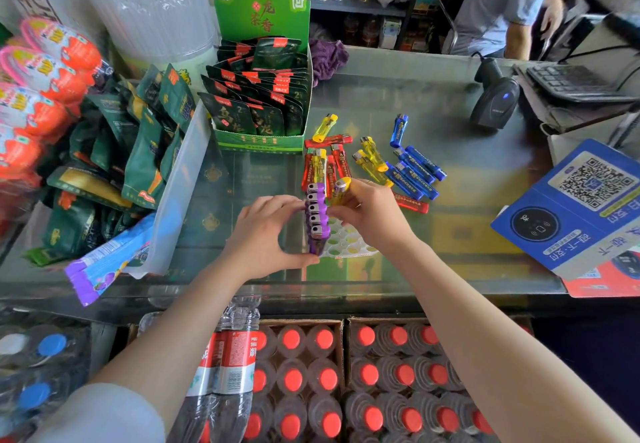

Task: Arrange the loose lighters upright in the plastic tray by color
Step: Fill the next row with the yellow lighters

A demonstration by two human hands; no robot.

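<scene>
My left hand (268, 231) curls round the left side of the white plastic tray (346, 242), touching the row of purple lighters (317, 216) standing upright in it. My right hand (372, 214) pinches a yellow lighter (341, 190) just above the tray. Loose red, yellow and blue lighters (414, 172) lie on the glass counter (450, 124) at twelve to two o'clock of the tray.

Tray (349, 239) sits on worktop (450, 103), near its front edge. One row of lighters (317, 216) stands upright along tray's left side. Left hand (268, 231) at left of row, right hand (372, 214) over tray's right part. Loose lighters (414, 171) lie flat behind tray. Packet display box (263, 103) behind-left; barcode scanner (495, 100) far right-rear.
</scene>
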